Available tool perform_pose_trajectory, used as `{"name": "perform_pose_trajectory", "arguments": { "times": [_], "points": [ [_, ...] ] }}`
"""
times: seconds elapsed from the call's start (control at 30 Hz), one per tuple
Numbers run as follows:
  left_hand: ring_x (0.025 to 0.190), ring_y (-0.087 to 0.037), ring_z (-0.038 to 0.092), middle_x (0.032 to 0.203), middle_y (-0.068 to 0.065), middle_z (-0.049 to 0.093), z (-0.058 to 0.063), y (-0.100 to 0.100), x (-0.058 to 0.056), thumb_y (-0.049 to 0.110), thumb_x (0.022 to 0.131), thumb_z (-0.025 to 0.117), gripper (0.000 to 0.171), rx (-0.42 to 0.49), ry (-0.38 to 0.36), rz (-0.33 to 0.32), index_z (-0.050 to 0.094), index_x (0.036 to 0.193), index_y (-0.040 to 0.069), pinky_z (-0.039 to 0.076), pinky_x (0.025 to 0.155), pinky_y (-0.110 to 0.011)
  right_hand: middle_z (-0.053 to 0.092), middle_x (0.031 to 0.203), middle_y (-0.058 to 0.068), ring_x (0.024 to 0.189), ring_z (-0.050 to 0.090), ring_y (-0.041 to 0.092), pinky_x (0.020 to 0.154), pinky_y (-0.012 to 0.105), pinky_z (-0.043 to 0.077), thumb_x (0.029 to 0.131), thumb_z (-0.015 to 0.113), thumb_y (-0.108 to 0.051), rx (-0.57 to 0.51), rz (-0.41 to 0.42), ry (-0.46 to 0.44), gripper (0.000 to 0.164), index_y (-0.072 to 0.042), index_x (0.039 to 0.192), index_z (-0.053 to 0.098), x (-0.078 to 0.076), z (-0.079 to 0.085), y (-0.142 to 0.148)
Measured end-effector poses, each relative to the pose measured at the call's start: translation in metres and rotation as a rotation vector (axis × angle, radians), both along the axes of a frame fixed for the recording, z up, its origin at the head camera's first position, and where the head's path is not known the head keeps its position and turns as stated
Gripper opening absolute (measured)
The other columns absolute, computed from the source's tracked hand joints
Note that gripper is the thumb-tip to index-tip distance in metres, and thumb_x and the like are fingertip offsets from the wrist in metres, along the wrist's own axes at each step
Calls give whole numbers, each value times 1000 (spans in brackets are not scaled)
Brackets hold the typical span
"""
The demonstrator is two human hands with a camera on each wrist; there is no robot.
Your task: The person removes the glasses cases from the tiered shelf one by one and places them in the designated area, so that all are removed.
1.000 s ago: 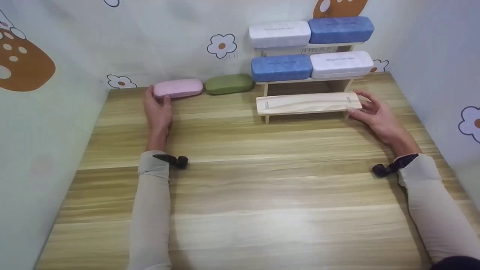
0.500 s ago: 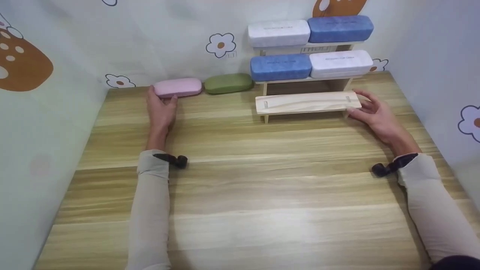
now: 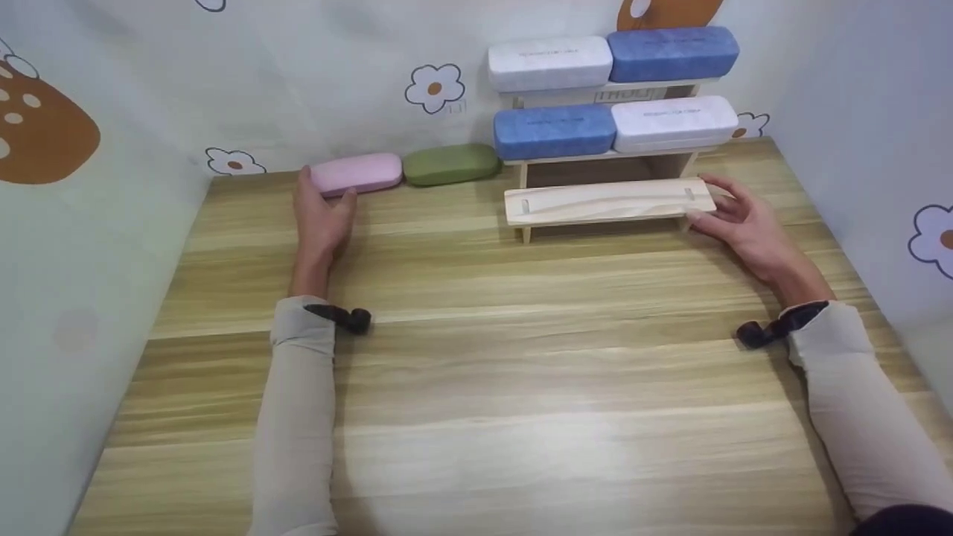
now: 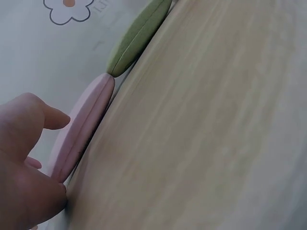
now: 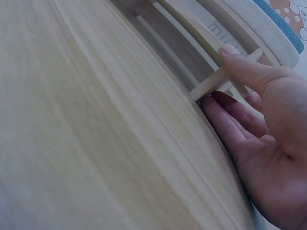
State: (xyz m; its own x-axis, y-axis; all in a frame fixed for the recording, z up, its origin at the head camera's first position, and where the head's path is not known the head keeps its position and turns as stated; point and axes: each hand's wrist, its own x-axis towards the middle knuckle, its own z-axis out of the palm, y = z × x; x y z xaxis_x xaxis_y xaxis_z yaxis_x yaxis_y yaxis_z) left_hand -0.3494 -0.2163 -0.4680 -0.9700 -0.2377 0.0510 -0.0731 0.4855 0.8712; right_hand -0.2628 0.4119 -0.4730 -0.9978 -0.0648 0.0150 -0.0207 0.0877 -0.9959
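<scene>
- Widest of all, the surface [image 3: 506, 357], filling the frame from middle to bottom edge.
- Upper right, the rack [image 3: 672, 165], two tiers loaded: that much looks done.
- In front of it, right of centre, the low board [image 3: 610, 201] on its short legs, its slotted top in full view. No case on this one!
- Centre right, the right hand [image 3: 756, 231]: a firm grip on the board's right end, thumb at its edge, fingers round behind the leg.
- Centre left, the left hand [image 3: 320, 223]: grip spread around a case's end, touching, with no clear pinch.
- Four cases up: top white case [image 3: 549, 65] beside top blue case [image 3: 674, 56]; beneath, lower blue case [image 3: 555, 132] beside lower white case [image 3: 674, 125]. Tidy pairs, colours swapped!
- Now the pink case [image 3: 356, 173], upper left, flat along the wall, end to end with its neighbour.
- And that's the green case [image 3: 452, 164], upper centre, close by the rack. Two off the tiers; any placing left would seem to be theirs.
</scene>
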Motion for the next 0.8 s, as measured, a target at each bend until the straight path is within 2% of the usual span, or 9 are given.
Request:
{"name": "perform_pose_trajectory", "arguments": {
  "times": [0.23,0.4,0.5,0.67,0.8],
  "points": [
    [168,-25,20,181,-11,20,11,13,0,28,108,62,81,-116,4,45,16,173,12,14,140,-38,72,136,-4,119,73,3,93,13,60,99,79,-7,18,-3,-5,75,-8,163,42,-2,1,-1],
    [170,-19,11,184,-1,9,30,37,6,30,109,62,77,-133,27,42,20,173,25,14,140,-40,72,134,-5,119,73,3,92,13,60,99,78,-6,21,-5,1,73,-7,163,42,-2,1,-2],
    [169,-16,12,183,1,12,39,52,10,27,108,65,76,-86,92,-9,24,172,25,13,140,-34,74,132,-4,118,74,4,91,14,61,99,77,-3,-10,-2,2,72,-7,162,43,-2,1,-2],
    [164,-15,26,176,-4,33,52,79,13,18,105,68,72,-93,289,-148,34,168,11,17,135,-21,76,128,-2,114,75,7,88,16,62,99,75,3,-64,10,13,71,-5,162,43,-2,0,-3],
    [162,-13,31,174,-3,39,63,106,18,20,105,69,71,-112,351,-239,36,167,11,20,132,-16,76,129,-2,114,75,7,88,16,62,98,75,3,-76,12,21,71,-4,161,43,-1,-1,-3]
  ]
}}
